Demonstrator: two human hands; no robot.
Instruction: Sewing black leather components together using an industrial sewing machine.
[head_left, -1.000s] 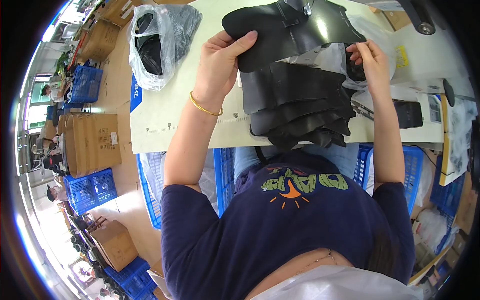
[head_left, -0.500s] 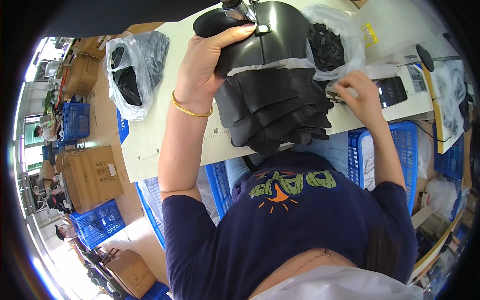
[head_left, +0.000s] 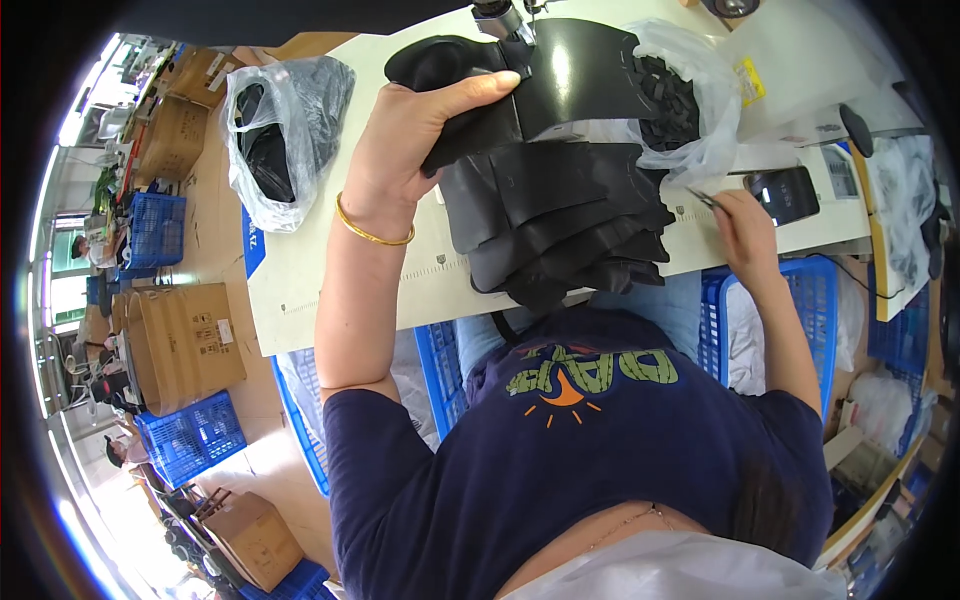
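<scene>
Beneath the metal needle end of a sewing machine (head_left: pixel 497 18) lies a glossy black leather-like piece (head_left: pixel 575 85) with a seam down its middle. My left hand (head_left: pixel 392 140) is closed on its left part, thumb on top beside the seam and the other fingers hidden underneath. To the right, my right hand (head_left: pixel 748 232) is closed around a small, thin, pointed metal tool (head_left: pixel 704 198); its exact kind is unclear. Between the hands, a stack of similar black pieces (head_left: pixel 560 215) overhangs the table's front edge.
A plastic bag of small black scraps (head_left: pixel 668 105) stands right of the piece, with a phone (head_left: pixel 785 195) nearby. Another bag with black material (head_left: pixel 265 150) sits at the table's left. Blue baskets (head_left: pixel 805 310) flank my lap below the table (head_left: pixel 350 300).
My right hand has moved away from the stack's right edge, toward the phone, and the pointed tool now shows. The black piece has shifted and turned slightly under the needle end.
</scene>
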